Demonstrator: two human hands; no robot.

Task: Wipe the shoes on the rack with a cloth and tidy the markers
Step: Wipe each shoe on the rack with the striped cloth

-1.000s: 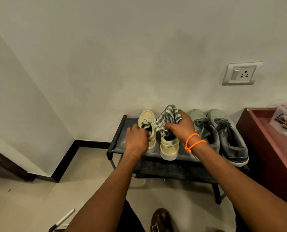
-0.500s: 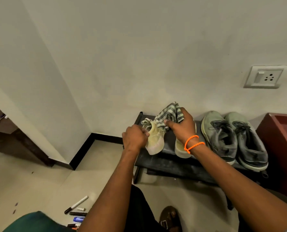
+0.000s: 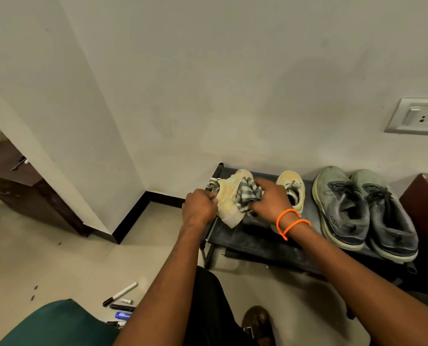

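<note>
The left hand [image 3: 200,205] has its grip curled round the heel of a pale yellow shoe [image 3: 229,199] tilted up off the left end of the rack [image 3: 255,242], while the right hand [image 3: 270,201] bunches a checked cloth [image 3: 247,196] against its side. A hard wipe could twist the shoe out of that grip and drop it. The markers [image 3: 120,302] lie loose on the near floor, easy to step on.

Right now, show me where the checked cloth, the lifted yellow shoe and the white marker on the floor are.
checked cloth [image 3: 247,197], head view, on its bunched middle.
lifted yellow shoe [image 3: 229,196], head view, on its side panel.
white marker [image 3: 124,291], head view, on its barrel.
</note>
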